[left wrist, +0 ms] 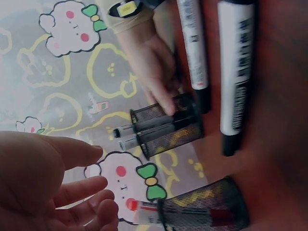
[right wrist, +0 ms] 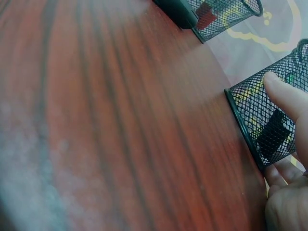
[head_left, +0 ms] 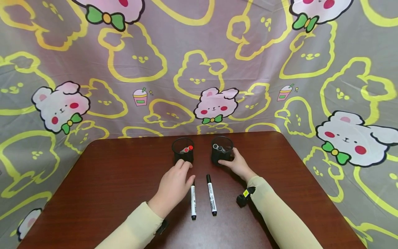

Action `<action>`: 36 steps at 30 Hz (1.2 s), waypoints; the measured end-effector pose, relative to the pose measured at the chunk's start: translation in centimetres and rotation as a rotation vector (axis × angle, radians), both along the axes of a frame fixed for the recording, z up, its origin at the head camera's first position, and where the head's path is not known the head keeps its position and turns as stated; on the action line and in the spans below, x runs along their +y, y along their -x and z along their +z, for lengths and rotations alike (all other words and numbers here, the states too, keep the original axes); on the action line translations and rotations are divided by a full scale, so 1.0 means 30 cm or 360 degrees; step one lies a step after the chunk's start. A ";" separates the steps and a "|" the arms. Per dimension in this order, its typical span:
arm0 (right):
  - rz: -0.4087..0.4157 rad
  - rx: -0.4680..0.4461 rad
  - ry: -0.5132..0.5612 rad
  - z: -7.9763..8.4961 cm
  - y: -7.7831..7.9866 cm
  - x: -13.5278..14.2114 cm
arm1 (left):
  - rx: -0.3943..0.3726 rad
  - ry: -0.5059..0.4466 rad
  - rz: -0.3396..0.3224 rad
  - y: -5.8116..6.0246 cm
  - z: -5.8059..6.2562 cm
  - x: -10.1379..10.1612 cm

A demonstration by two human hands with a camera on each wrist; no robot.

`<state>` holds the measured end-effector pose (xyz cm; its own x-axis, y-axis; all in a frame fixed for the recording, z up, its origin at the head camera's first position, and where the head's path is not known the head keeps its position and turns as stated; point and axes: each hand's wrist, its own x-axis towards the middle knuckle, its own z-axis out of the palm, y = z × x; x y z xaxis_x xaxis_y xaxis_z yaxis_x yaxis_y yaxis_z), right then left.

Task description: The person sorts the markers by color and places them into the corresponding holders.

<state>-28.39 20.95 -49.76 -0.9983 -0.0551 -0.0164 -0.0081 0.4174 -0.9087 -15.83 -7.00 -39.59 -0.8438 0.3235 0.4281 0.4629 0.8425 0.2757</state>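
Observation:
In the head view, my left hand [head_left: 172, 185] holds nothing. Its fingers are relaxed, just in front of the left black mesh pen holder [head_left: 178, 156], which contains red-ended markers [head_left: 186, 150]. Thumb and fingers of my right hand [head_left: 240, 166] grip the right mesh pen holder [head_left: 217, 159] around its side. Inside that one stand dark-ended markers [head_left: 218, 148]. Two white markers with black caps lie on the table: a left marker [head_left: 193, 203] beside my left thumb, its far end partly hidden, and a right marker [head_left: 212, 197]. The right wrist view shows my right thumb [right wrist: 284, 94] on the mesh.
Both holders stand near the back of the brown wooden table [head_left: 130, 173]. Behind it hangs a patterned cloth [head_left: 168, 83] with cartoon animals, which also runs along the sides. A small black device [head_left: 242, 200] is strapped at my right wrist.

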 end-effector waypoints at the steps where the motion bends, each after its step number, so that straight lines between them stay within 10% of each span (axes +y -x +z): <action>1: 0.0001 0.0002 0.0001 0.002 0.000 0.000 | -0.0013 0.0011 0.0000 -0.005 -0.009 -0.005; 14: 0.0004 0.0006 0.0015 0.003 -0.001 -0.003 | -0.0151 0.0116 0.0035 -0.049 -0.101 -0.032; 36: -0.0004 -0.0012 -0.0010 -0.001 0.001 0.002 | -0.0352 0.0216 -0.0064 -0.117 -0.140 -0.012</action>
<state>-28.41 21.00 -49.78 -0.9983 -0.0524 -0.0244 -0.0001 0.4229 -0.9062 -12.32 -7.34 -43.78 -0.8973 0.4007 0.1851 0.4379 0.8606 0.2598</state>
